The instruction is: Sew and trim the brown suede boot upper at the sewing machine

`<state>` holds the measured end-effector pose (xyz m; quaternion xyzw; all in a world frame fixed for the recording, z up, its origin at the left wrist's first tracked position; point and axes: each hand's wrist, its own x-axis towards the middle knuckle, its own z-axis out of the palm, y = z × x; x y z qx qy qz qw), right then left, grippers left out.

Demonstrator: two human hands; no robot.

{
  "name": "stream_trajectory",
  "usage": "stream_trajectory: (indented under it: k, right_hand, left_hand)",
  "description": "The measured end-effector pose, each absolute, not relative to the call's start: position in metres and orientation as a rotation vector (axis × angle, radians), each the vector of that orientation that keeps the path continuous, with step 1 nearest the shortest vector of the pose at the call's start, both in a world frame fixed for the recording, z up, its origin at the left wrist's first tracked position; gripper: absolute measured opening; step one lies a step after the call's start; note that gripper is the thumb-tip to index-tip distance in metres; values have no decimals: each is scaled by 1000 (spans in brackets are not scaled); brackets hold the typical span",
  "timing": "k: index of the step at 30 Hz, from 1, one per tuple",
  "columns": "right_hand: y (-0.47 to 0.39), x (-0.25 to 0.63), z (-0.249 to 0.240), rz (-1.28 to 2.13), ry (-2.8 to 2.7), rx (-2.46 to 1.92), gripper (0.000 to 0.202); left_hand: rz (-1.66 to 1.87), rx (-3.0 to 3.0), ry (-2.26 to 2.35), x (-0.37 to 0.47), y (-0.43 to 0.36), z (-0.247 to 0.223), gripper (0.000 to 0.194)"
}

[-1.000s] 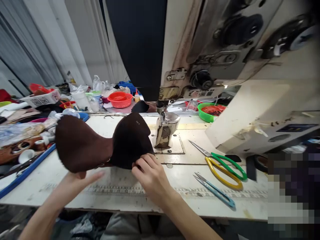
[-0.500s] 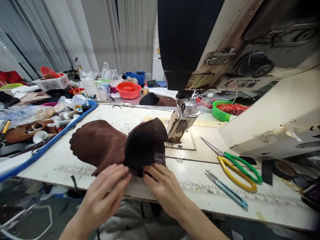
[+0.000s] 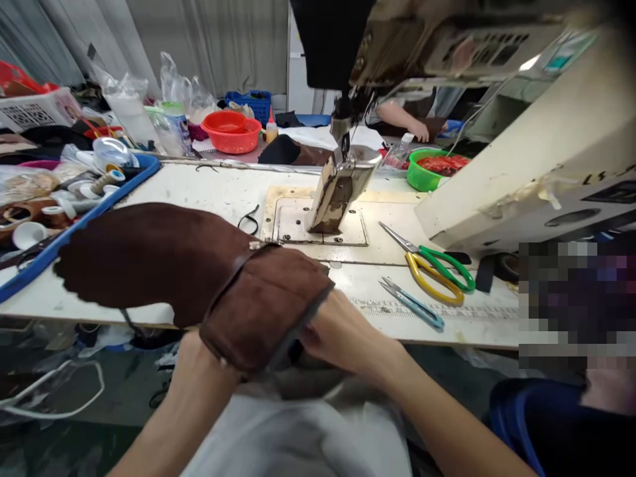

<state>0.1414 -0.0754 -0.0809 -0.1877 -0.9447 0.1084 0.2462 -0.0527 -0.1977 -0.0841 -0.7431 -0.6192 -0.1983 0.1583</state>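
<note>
A dark brown suede shoe upper (image 3: 149,258) with a scalloped left edge is raised at the front of the table, its stitched fold (image 3: 268,298) turned toward me. My left hand (image 3: 199,361) is beneath its lower edge, supporting it; the fingers are hidden behind the suede. My right hand (image 3: 338,328) is closed at the right edge, gripping the upper, with its fingertips partly covered. Behind the upper stands the post (image 3: 338,192) of a sewing machine (image 3: 447,46), its needle area above. Scissors (image 3: 437,271) with green and yellow handles and blue thread snips (image 3: 412,305) lie to the right.
A blue-rimmed tray (image 3: 144,173) with thread spools is at left. Red baskets (image 3: 232,136), a glue bottle (image 3: 271,129) and a green basket (image 3: 417,173) stand behind. A co-worker's arm (image 3: 405,119) shows at the back; another person (image 3: 561,411) is at right.
The upper has been lifted off the table, turned over and brought nearer to me, with its brown outer side now showing. Both hands have moved under and around its edges. The view has shifted.
</note>
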Motion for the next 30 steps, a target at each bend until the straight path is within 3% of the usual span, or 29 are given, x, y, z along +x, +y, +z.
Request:
stream_trajectory:
  k: [6,17,24,30]
  right_hand:
    - [-58,128,-61,370,-2702,-587,24]
    - [-75,116,-77,157,-2741,-556,7]
    - [-86,119,-79,-116,-2758,-399,12]
    - [-89,121,-99,-159,-2666,-409,20]
  left_hand:
    - [-432,-2106,-1922,-63,-170,-61,40]
    - [-222,-2122,-2078,-57,-180,-60,24]
    - [-176,-2079,-1984,-49,-177,-60,25]
    - [-273,-1896,-1918,-38,-174,-79,20]
